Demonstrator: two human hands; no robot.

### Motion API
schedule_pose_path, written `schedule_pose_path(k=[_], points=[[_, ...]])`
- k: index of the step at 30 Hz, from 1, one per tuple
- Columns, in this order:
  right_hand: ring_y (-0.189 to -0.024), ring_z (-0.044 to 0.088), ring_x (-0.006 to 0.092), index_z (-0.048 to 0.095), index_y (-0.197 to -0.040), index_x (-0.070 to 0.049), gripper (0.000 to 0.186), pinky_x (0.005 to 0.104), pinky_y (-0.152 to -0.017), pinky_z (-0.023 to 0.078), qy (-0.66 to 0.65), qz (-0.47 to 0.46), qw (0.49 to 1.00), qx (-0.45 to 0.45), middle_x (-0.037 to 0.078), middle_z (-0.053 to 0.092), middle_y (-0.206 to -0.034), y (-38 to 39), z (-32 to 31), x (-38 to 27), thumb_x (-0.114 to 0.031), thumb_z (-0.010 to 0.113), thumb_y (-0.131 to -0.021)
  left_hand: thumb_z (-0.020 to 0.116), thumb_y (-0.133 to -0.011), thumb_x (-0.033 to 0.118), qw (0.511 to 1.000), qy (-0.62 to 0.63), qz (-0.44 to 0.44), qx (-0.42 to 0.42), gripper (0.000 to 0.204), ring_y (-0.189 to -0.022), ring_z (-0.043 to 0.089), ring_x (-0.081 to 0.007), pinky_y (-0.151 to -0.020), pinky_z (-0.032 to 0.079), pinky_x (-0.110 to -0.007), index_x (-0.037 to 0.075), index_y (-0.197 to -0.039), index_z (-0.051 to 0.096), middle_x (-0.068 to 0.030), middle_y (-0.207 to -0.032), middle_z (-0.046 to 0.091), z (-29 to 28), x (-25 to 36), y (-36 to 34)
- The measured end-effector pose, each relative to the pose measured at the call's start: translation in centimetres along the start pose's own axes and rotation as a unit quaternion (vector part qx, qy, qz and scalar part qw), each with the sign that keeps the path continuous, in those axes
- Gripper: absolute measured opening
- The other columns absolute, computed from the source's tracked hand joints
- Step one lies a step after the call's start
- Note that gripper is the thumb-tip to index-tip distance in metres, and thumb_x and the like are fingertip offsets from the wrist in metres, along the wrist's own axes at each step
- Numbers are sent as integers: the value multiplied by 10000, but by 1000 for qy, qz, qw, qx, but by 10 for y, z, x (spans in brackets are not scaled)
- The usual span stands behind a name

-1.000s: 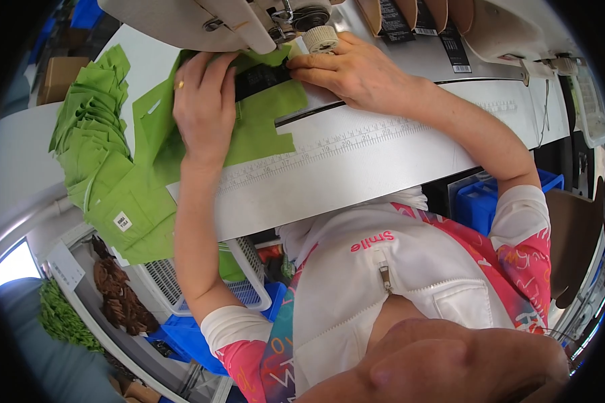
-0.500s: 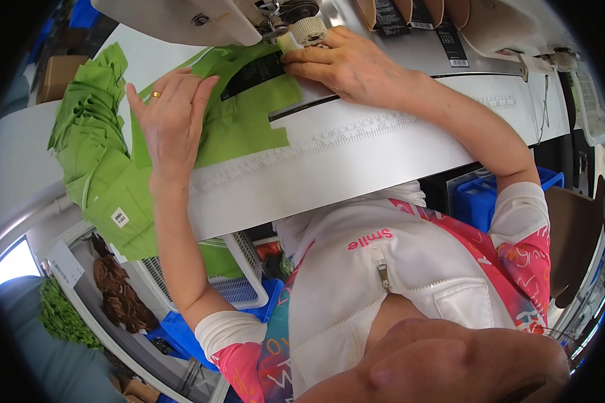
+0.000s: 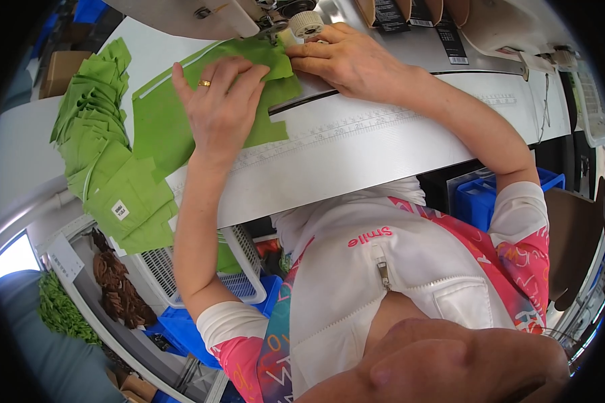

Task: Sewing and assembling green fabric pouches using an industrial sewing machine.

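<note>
My left hand [image 3: 225, 101] is closed on a folded green fabric piece [image 3: 165, 111], fingertips near its right end and little finger raised. A narrow white strip runs along that piece's upper edge. My right hand [image 3: 343, 64] lies right of the presser foot [image 3: 273, 37], fingers bent together on the fabric's edge beside the round white knob [image 3: 308, 24] of the sewing machine [image 3: 181, 13]. A heap of folded green pieces [image 3: 91, 114] lies on the left. Below both hands is the metal bed with a ruler scale [image 3: 356, 168].
Brown card pieces with black labels [image 3: 454, 43] sit at back right. Under the table are a white basket [image 3: 249, 269] and blue bins [image 3: 474, 205]. A cardboard box [image 3: 64, 70] is at far left; brown material [image 3: 114, 282] and green material [image 3: 67, 312] lie in a lower-left container.
My left hand moved left, then back right and lower on the fabric. The green fabric now covers the dark piece that showed earlier. My right hand shifted slightly upward.
</note>
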State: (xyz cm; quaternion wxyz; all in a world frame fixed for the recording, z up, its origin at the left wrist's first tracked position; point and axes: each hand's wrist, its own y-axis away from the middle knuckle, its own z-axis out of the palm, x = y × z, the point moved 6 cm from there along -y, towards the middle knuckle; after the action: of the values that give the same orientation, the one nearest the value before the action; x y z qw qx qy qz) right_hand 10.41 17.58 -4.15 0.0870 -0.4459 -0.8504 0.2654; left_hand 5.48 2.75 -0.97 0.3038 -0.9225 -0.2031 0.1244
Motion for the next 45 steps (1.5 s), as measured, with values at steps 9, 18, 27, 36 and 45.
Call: schedule_pose_path(k=[9,18,27,36,45], points=[[-922,539,200,668,-1044,-46,312,320,-826,425,-5,10,1000,-1,10,637,-1092,1,0,1,-65,615,-737,711,-724,73,996,75,41,-29,178,-829,611,-152,-1002,319,-549,156,-879,682,46,-906,602,4,11,15],[-928,543,202,664,-1052,-48,321,329,-834,430,-12,16,1000,-10,5,635,-1099,1,-1,1,-44,618,-735,710,-732,102,988,136,22,-66,181,-775,616,-177,-1012,327,-541,161,-898,670,54,-902,626,8,13,16],[-936,544,204,665,-1050,-53,320,331,-841,429,-12,17,1000,-13,3,635,-1111,-1,-1,0,-39,625,-733,714,-723,98,988,137,25,-67,169,-774,614,-181,-993,351,-540,146,-879,670,43,-914,623,7,14,15],[-959,546,206,659,-1059,-62,318,335,-852,438,-32,28,999,-8,-5,633,-1120,0,-1,4,-42,620,-744,685,-727,31,970,237,10,-55,170,-844,620,-228,-753,513,-336,69,-893,671,-11,-1012,659,12,9,15],[-989,559,222,651,-1088,-93,337,350,-833,448,-23,5,1000,-14,-11,612,-1177,6,0,0,-46,618,-756,681,-744,33,958,283,-4,-55,160,-861,614,-236,-715,517,-322,70,-900,677,-14,-999,666,17,3,20]])
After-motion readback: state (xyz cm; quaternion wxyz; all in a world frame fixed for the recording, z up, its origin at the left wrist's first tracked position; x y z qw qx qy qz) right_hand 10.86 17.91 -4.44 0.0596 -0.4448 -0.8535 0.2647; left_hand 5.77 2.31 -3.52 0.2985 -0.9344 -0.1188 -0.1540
